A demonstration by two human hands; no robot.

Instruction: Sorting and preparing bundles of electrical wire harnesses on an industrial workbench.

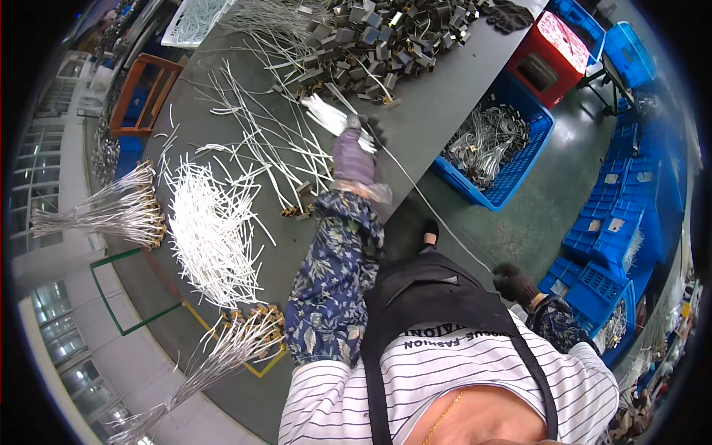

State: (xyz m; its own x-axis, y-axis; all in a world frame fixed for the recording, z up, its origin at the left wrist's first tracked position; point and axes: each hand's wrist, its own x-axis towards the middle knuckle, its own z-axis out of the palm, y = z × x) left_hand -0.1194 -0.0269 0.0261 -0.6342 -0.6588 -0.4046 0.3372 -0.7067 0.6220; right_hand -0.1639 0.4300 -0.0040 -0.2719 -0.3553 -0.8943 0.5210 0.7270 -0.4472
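My left hand (354, 157), in a purple-grey glove, is closed around a bundle of short white sleeving tubes (325, 115) above the grey table. From that hand a thin pale wire (434, 211) stretches down to the right. Its lower end meets my right hand (513, 282), which wears a dark glove and has its fingers closed at the wire, out beyond the table edge. Just left of my left hand lie loose wires (256, 122) with small brass-coloured ends. A heap of white tubes (211, 230) lies farther left.
Metal-ended parts (386, 44) pile up at the table's far side, near a black glove (508, 16). Wire bundles (111, 208) lie at the left. On the floor, a blue crate (512, 182) holds wires beside a red box (545, 63). More blue crates (608, 230) line the right.
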